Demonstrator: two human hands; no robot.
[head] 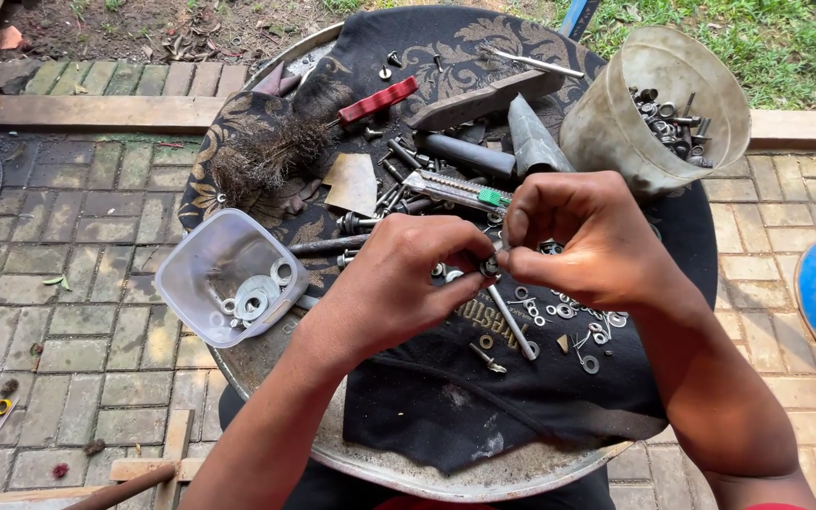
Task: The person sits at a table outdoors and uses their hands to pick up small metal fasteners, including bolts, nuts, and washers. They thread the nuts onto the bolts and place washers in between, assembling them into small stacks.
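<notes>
1. Your left hand [399, 283] pinched the head end of a long silver threaded metal bolt [510, 319] between thumb and fingertips, over the middle of the round metal tray [446, 477].
2. Your right hand [583, 241] was curled closed just beside the left, its fingertips meeting the same end of the bolt; what small part it gripped there was too hidden to tell.
3. The bolt's long axis ran on a slant: its held end was up and far, at your fingertips, and its free end pointed down, near and to the right, toward the black printed cloth [484, 397] that covered the tray.
4. Loose small steel washers and nuts [573, 316] lay scattered on the cloth right of the bolt, under your right wrist.
5. At the tray's left edge sat a clear square plastic tub [191, 283] holding flat washers.
6. Far right stood a cloudy round plastic cup [616, 123], tilted, with bolts and nuts inside.
7. Farther off lay a red-handled wire brush [271, 146] and a green-tipped utility knife [460, 192].
</notes>
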